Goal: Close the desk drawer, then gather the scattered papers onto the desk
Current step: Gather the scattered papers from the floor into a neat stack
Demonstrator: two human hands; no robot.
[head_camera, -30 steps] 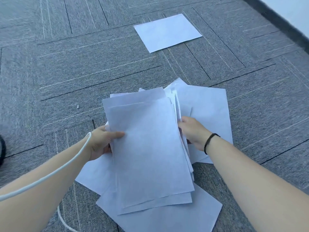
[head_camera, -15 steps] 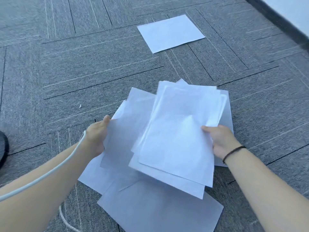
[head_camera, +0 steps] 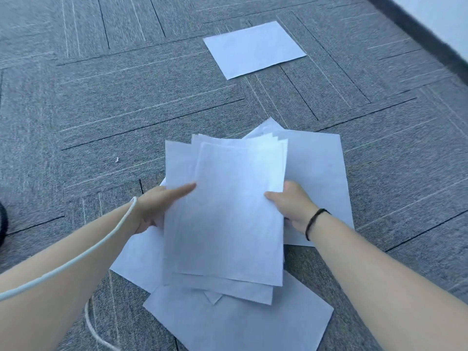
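Observation:
A stack of white paper sheets (head_camera: 228, 214) is held between both hands above the grey carpet. My left hand (head_camera: 157, 206) grips its left edge with the thumb on top. On the right edge, my right hand (head_camera: 291, 203) pinches the stack, a black band on its wrist. Under the stack more loose sheets lie on the floor: one to the right (head_camera: 319, 173), one at the near side (head_camera: 240, 323), one to the left (head_camera: 134, 259). A single sheet (head_camera: 253, 49) lies apart, farther away. The desk and drawer are out of view.
Grey carpet tiles (head_camera: 126, 110) cover the floor. A dark skirting and white wall (head_camera: 430, 29) run along the upper right. A white cord (head_camera: 76, 257) crosses my left forearm and trails to the floor. A dark object (head_camera: 3, 221) sits at the left edge.
The sheets that were fanned out half a second ago are now squared into one stack between both hands, and the hands have come closer together.

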